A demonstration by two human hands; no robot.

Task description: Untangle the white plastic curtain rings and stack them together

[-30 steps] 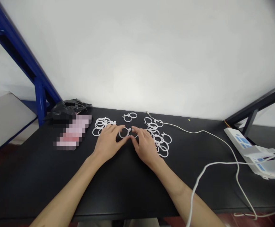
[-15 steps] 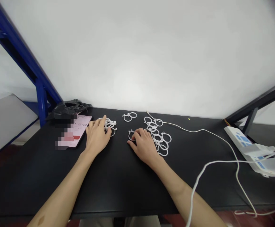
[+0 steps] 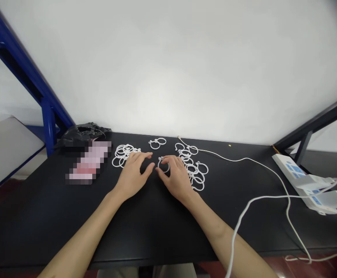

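Note:
A white plastic ring (image 3: 159,168) with a small clasp at its top sits between the thumb and curled fingers of my right hand (image 3: 177,173). My left hand (image 3: 134,170) is just left of it, thumb and fingers apart, holding nothing. Behind the left hand lies a pile of white rings (image 3: 118,151), partly covered by the fingers. A longer spread of similar rings (image 3: 202,168) lies right of my right hand, some hidden by it. Farther back, two rings (image 3: 155,145) lie touching each other on the black table (image 3: 145,227).
A phone (image 3: 94,160), blurred by pixelation, and a crumpled black plastic bag (image 3: 83,131) lie at the left. On the right are a white power strip (image 3: 290,166) with plugs and a white cable (image 3: 261,198) looping over my right forearm. A white wall (image 3: 168,69) stands behind.
My left hand has moved right, off the left pile towards my right hand, uncovering more rings there. The right hand stays in nearly the same place, with the ring's outline showing more fully.

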